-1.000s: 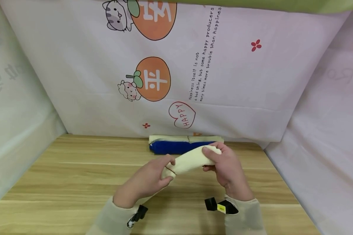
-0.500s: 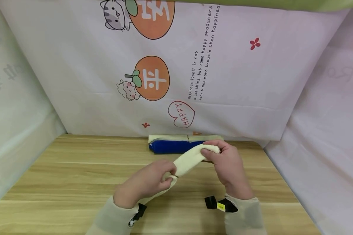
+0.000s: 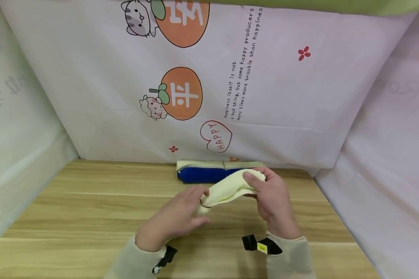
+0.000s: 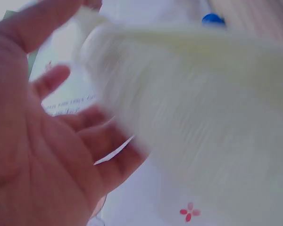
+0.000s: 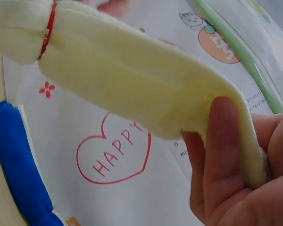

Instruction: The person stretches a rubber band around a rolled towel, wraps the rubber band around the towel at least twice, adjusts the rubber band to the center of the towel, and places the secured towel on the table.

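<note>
My right hand (image 3: 274,197) grips one end of a pale yellow rolled towel (image 3: 228,188), thumb on top and fingers beneath. In the right wrist view a red elastic band (image 5: 48,30) cinches the roll, and the right thumb presses into the cloth (image 5: 118,70). By the band, my left hand (image 3: 176,213) has its fingertips at the towel, with the thumb held apart from it. Spread, loose fingers of the left hand (image 4: 52,136) show beside the blurred towel (image 4: 198,108) in the left wrist view. The roll's far part is hidden behind the left hand.
A blue rolled towel (image 3: 206,175) lies at the back of the wooden table (image 3: 101,205), partly covered by the held towel. Behind it, a cream rolled towel (image 3: 199,164) lies along the printed white cloth backdrop (image 3: 272,93). White cloth walls stand on both sides.
My left thumb has come away from the towel and the left fingers have loosened. The towel has turned, so a folded lower edge shows. My right hand keeps its hold.
</note>
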